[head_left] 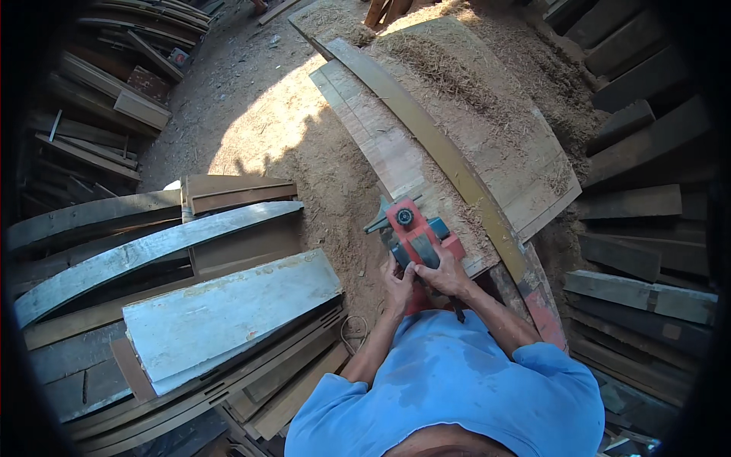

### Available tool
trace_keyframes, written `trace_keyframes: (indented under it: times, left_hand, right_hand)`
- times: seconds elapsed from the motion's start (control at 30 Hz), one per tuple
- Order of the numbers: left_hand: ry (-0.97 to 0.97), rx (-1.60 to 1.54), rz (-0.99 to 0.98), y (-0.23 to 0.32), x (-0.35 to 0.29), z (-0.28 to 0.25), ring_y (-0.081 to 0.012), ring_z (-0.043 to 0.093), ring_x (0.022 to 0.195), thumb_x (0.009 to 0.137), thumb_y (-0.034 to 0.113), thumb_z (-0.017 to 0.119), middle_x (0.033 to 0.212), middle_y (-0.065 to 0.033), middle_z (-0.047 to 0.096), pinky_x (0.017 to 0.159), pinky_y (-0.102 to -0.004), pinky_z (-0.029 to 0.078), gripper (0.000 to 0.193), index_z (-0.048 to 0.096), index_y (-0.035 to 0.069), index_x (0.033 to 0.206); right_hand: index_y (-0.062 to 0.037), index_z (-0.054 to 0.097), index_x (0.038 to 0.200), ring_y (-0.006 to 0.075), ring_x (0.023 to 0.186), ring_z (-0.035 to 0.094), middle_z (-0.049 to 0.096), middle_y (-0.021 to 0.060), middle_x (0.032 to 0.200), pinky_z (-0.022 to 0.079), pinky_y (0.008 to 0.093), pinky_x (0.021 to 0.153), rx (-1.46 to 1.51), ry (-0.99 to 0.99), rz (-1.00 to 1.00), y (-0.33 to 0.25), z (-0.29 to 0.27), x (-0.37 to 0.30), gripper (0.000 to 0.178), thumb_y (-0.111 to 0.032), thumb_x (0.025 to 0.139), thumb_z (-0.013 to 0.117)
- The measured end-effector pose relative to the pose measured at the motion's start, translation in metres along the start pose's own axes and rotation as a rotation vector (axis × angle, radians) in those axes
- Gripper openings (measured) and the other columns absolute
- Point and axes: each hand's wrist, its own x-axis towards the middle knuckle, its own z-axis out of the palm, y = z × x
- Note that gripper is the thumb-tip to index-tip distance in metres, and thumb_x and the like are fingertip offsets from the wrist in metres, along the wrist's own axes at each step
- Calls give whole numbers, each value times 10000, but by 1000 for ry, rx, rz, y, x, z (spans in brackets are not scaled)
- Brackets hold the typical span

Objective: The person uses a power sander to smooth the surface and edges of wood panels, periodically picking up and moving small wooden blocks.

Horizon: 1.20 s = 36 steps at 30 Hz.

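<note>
A red and black electric hand planer (419,242) is held close in front of my body, over the near end of a long pale board (373,137). My left hand (397,285) is closed around the planer's near left side. With its fingers bent over the rear body, my right hand (445,276) grips the same tool from the right. A dark cord or handle end hangs below it against my blue shirt. The planer's underside is hidden, so I cannot tell whether it touches the board. Beside the board runs a long yellowish-brown plank (434,141).
A wide board (533,175) strewn with wood shavings (434,65) lies to the right of the plank. Stacked timber (640,145) lines the right side. On the left are a white-painted panel (236,316), a curved pale plank (152,247) and more piled wood (122,99).
</note>
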Motion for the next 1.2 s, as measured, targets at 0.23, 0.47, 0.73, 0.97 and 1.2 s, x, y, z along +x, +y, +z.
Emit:
trace_keyframes:
  times: [0.23,0.47,0.73,0.97,1.2]
  left_hand:
    - [40,90,55,-15,8,-4,-201,657,1074,1003,141,695,1178,-113,573,932,-340,549,558,486,-3,1500]
    - [-5,26,75,67,156,-40,-178,669,1080,1035,160,657,1224,-111,652,891,-319,568,536,465,14,1513]
    - [-64,-89,150,157,368,-94,-152,695,976,1050,141,636,1205,-89,698,834,-283,585,454,522,11,1470]
    - [15,-19,192,142,358,-105,-132,696,877,1029,251,692,1067,-63,737,791,-296,571,392,629,16,1336]
    - [-33,-64,103,105,221,-51,-87,654,880,1023,245,699,1111,-44,724,740,-252,526,522,536,39,1474]
  right_hand:
    - [38,625,1215,349,1036,720,715,245,1113,556,434,916,-50,-10,30,15,2,8,540,-357,870,754]
    - [41,639,1183,295,987,733,732,210,1052,567,411,881,-42,4,-52,-76,10,156,503,-319,851,751]
    - [29,659,1154,183,755,645,696,110,846,540,341,690,3,20,-219,-178,19,355,481,-280,794,737]
    - [49,652,1169,185,760,658,696,116,856,540,341,680,10,-133,56,-189,25,342,521,-291,788,753]
    - [4,638,1213,140,642,630,667,66,803,522,299,573,78,-79,21,-120,7,212,504,-259,804,769]
